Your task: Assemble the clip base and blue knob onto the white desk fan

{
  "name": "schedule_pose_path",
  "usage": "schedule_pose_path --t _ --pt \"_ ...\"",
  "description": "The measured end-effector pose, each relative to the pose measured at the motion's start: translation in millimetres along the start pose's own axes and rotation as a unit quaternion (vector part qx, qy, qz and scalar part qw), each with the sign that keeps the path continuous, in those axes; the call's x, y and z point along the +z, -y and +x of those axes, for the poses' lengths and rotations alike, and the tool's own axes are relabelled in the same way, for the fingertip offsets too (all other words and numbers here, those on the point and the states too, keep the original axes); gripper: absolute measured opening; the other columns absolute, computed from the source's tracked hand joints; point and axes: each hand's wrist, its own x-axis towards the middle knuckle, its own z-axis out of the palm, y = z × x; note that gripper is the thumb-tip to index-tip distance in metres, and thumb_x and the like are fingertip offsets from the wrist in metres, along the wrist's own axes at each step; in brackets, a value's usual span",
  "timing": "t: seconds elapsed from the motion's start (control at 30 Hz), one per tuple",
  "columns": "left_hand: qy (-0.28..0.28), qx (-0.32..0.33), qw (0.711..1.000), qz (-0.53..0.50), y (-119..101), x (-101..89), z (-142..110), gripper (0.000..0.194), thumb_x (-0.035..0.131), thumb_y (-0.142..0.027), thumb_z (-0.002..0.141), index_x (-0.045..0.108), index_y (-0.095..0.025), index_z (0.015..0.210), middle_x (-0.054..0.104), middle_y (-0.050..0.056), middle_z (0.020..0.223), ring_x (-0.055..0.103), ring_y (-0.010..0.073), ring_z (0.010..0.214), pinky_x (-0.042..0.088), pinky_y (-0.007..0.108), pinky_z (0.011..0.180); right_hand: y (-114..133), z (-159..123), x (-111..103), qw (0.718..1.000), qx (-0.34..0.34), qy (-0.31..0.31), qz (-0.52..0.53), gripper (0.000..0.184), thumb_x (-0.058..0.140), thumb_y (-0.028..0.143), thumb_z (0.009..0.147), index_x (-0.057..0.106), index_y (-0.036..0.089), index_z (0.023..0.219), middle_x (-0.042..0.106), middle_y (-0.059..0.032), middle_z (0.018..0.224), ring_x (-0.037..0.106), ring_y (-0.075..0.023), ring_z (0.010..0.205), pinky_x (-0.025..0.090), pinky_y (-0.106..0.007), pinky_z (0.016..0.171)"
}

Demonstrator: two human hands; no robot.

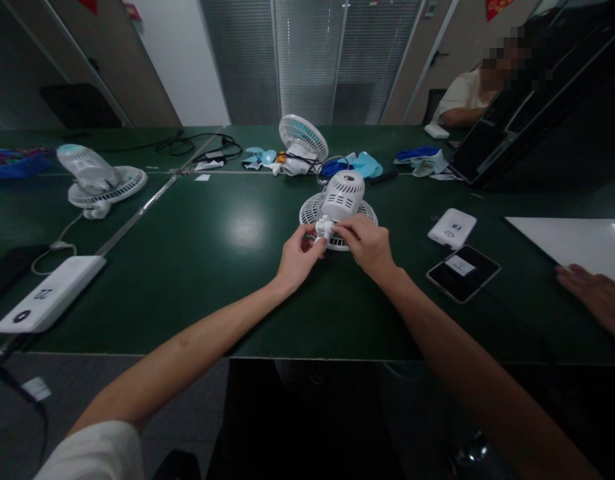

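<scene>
The white plastic fan with a rounded, slotted motor housing (pixel 343 193) lay with its round ribbed cage (pixel 310 209) down on the smooth dark green table (pixel 187 300). At the fan's near edge, the left hand (pixel 301 257) was nearly closed, thumb and fingers pinching a small knobbly white plastic joint (pixel 324 229); the right hand (pixel 370 245) had its fingertips drawn together on the joint's other side. The joint was too small and blurred to tell whether a loose piece sat between the fingertips.

The likeliest trouble, to my mind, was a slip: hard, smooth plastic offered little bite, and an uneven pull might have popped the joint from the fingers. Neither hand braced the housing, so a sharp twist could have rocked the fan on its cage or spun it across the slick table. Too much force might have cracked the joint or bent the thin ribs.

To the right of the fan, a flat white power bank with rounded corners (pixel 452 227) and a black glass-faced phone (pixel 462 275) lay near the right forearm, where a wide elbow could have nudged the phone. Behind the fan, a second white fan with pale blue blades (pixel 303 141) stood tilted among soft-looking blue pieces
</scene>
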Motion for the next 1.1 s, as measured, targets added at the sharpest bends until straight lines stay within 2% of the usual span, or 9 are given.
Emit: schedule_pose_path --t 0.07,0.17,0.3,0.4,0.6,0.73,0.83,0.97,1.1 --pt "0.002 -0.001 1.0 0.004 0.6 0.0 -0.6 0.027 0.069 -0.031 0.091 0.063 -0.019 0.114 0.068 0.006 0.104 0.066 0.0124 0.069 0.059 0.027 0.067 0.8 0.0 0.2 1.0 0.014 -0.012 -0.003 0.023 0.054 0.036 0.104 0.068 0.02 0.098 0.069 -0.0062 0.088 0.067 -0.0209 0.082 0.058 -0.037 0.074" --pt "0.0 -0.002 1.0 0.006 0.6 0.3 -0.9 0.027 0.069 -0.03 0.091 0.061 -0.019 0.115 0.067 0.006 0.107 0.066 0.0124 0.069 0.058 0.027 0.067 4.6 -0.5 -4.5 1.0 0.014 -0.008 0.006 0.019 0.054 0.031 0.103 0.066 0.02 0.113 0.07 -0.008 0.1 0.068 -0.0203 0.083 0.059 -0.035 0.071" --pt "0.0 0.002 1.0 0.01 -2.2 0.4 -1.4 0.027 0.068 -0.029 0.091 0.06 -0.02 0.115 0.066 0.007 0.112 0.065 0.0122 0.071 0.058 0.027 0.068 6.1 -0.4 -11.1 0.999 -0.02 0.025 0.025 0.028 0.053 0.022 0.101 0.063 0.026 0.127 0.07 -0.006 0.118 0.069 -0.0223 0.105 0.06 -0.038 0.087" --pt "0.003 0.004 1.0 0.019 -3.5 -0.2 -2.2 0.025 0.067 -0.029 0.092 0.061 -0.021 0.115 0.067 0.006 0.106 0.065 0.0132 0.071 0.058 0.027 0.068 2.8 0.6 -10.4 0.999 -0.014 0.017 0.024 0.023 0.051 0.023 0.102 0.067 0.024 0.119 0.071 -0.0066 0.113 0.069 -0.0228 0.104 0.059 -0.041 0.088" --pt "0.0 0.006 0.999 0.041 -1.5 -0.8 -3.0 0.028 0.066 -0.028 0.092 0.06 -0.02 0.118 0.068 0.006 0.103 0.066 0.0145 0.072 0.057 0.028 0.068 5.3 0.7 -6.0 1.0 0.011 0.017 0.024 0.015 0.057 0.031 0.1 0.068 0.021 0.097 0.07 -0.0057 0.098 0.066 -0.0188 0.078 0.054 -0.033 0.064" --pt "-0.002 0.008 0.998 0.054 0.1 -0.2 -2.6 0.032 0.067 -0.027 0.091 0.059 -0.02 0.121 0.069 0.007 0.106 0.067 0.016 0.076 0.057 0.028 0.07 10.6 -2.5 -8.3 0.999 0.021 0.018 0.041 0.014 0.06 0.032 0.098 0.068 0.022 0.104 0.07 -0.0041 0.097 0.063 -0.0161 0.069 0.054 -0.032 0.063" --pt "-0.005 0.011 0.998 0.062 1.5 0.0 -1.6 0.032 0.066 -0.027 0.091 0.058 -0.02 0.121 0.07 0.008 0.108 0.067 0.0162 0.077 0.057 0.028 0.07 9.7 -3.2 -8.1 0.998 0.029 0.016 0.051 0.019 0.059 0.031 0.099 0.066 0.024 0.115 0.07 -0.0046 0.103 0.065 -0.0176 0.075 0.056 -0.033 0.067" --pt "-0.006 0.019 0.997 0.075 -0.9 0.0 -2.9 0.032 0.065 -0.026 0.091 0.058 -0.02 0.122 0.068 0.009 0.113 0.066 0.0167 0.077 0.057 0.029 0.071 10.5 6.3 -3.3 0.997 0.061 0.0 0.05 0.019 0.055 0.034 0.101 0.069 0.022 0.099 0.07 -0.007 0.098 0.066 -0.0222 0.086 0.056 -0.036 0.071" --pt "0.017 0.059 0.991 0.117 -13.8 -1.4 -3.8 0.056 0.068 -0.019 0.087 0.05 -0.027 0.139 0.058 0.011 0.134 0.066 0.021 0.091 0.057 0.035 0.081 41.5 9.8 -22.0 0.993 0.075 0.043 0.076 0.023 0.053 0.033 0.101 0.073 0.024 0.094 0.072 -0.0039 0.089 0.068 -0.0191 0.075 0.058 -0.035 0.067"
